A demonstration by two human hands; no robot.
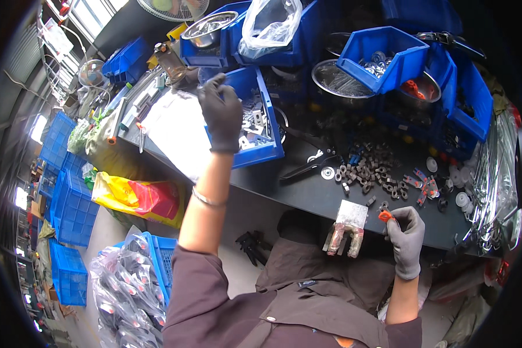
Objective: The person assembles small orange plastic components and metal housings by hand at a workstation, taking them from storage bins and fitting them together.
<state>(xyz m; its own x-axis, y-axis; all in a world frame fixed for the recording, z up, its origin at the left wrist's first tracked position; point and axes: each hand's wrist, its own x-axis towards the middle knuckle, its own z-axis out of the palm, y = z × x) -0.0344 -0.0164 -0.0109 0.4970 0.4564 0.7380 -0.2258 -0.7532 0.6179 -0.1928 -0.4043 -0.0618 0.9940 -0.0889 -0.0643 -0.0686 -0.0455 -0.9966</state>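
Your brown jacket (307, 301) fills the lower foreground, with both gloved hands above it. Your right hand (406, 240) pinches a small orange clip (385, 216) between thumb and fingertip at the near edge of the black bench (284, 185), just beside a small metal plate (351, 214) that overhangs that edge. Your left hand (221, 110) reaches out to the blue parts bin (255, 116) of grey metal stampings; its fingers are curled over the bin's far corner, and whether they grip anything cannot be told. Dark metal links (371, 168) and white washers (458, 180) lie loose to the right. Risks: the clip, held only at the tips, could slip and drop off the bench edge; the overhanging plate could be knocked down by your right wrist.
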